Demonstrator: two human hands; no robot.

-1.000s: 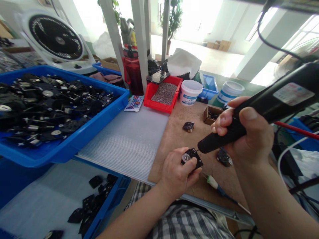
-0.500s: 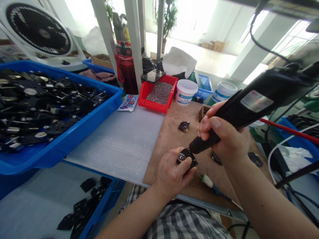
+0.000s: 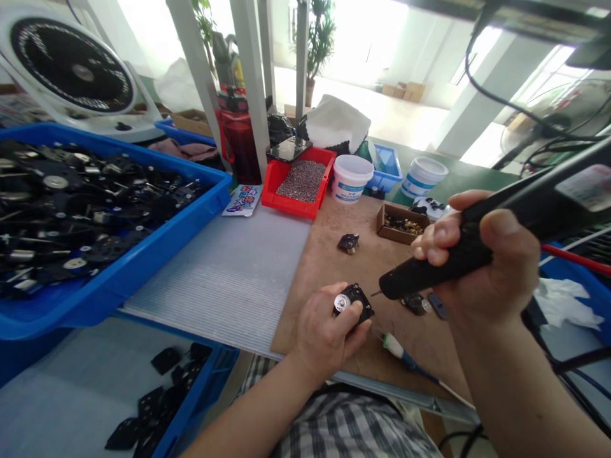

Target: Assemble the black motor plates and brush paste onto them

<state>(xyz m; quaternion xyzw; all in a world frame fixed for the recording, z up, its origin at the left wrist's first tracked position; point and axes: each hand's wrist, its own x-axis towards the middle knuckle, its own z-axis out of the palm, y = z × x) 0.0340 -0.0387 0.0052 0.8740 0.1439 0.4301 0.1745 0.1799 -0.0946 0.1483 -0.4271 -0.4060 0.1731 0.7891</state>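
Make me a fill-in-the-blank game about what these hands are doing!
The left hand holds a black part with a round ____ disc.
The right hand grips a screwdriver coloured ____.
The big tray piled with parts is ____.
The bin of tiny grey bits is ____.
Missing words: silver, black, blue, red.
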